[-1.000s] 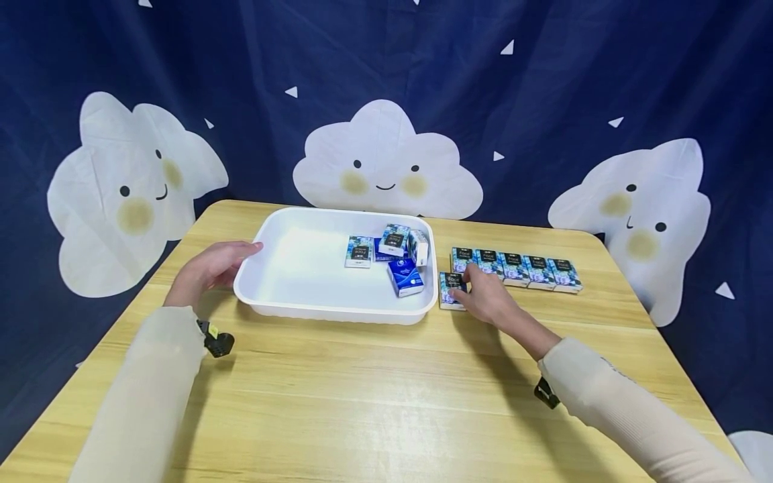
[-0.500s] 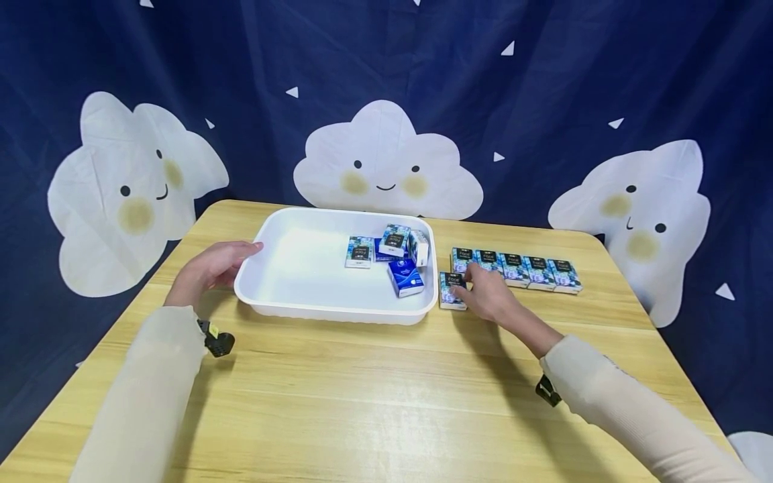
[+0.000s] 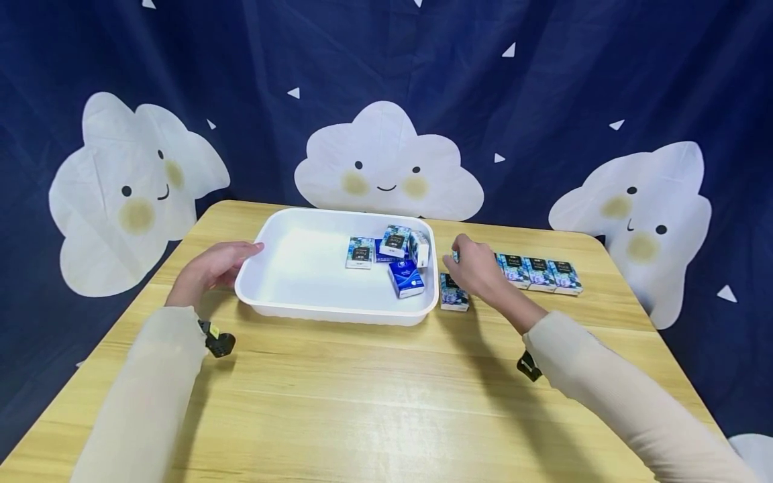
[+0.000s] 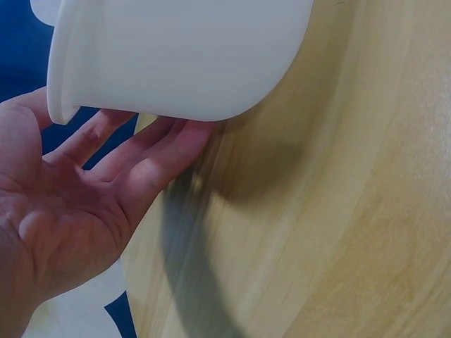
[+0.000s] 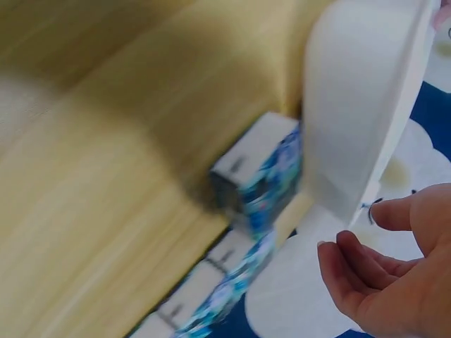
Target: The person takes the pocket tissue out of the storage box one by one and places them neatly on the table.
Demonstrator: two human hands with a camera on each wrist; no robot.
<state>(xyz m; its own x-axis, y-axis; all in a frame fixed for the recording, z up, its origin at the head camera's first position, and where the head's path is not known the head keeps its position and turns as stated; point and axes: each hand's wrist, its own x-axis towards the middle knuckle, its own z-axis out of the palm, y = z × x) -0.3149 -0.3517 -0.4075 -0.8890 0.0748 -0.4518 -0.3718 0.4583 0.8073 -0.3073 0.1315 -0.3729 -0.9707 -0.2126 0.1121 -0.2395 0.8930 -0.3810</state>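
Observation:
The left hand (image 3: 223, 263) holds the left end of a white plastic tub (image 3: 314, 310); in the left wrist view the thumb goes over the rim and the fingers lie against the outer wall. Just right of the tub lies a blue floral pocket tissue pack (image 3: 454, 295) on the table. Over it and the left end of a row of similar tissue packs (image 3: 537, 274) hovers the right hand (image 3: 480, 272), nothing between its slightly bent fingers. It hides part of the row. In the right wrist view the separate pack (image 5: 261, 169) stands close to the tub wall.
Several packs lie at the tub's right end: a floral pack (image 3: 359, 253), another floral pack (image 3: 395, 241) on top of a dark blue one, a bright blue pack (image 3: 406, 278) and one on edge (image 3: 419, 249). A cloud-print curtain (image 3: 386, 54) hangs behind the wooden table (image 3: 338, 402).
The right hand has let go of the separate floral pack and risen up and slightly away from it. The pack stays beside the tub. The left hand has not moved.

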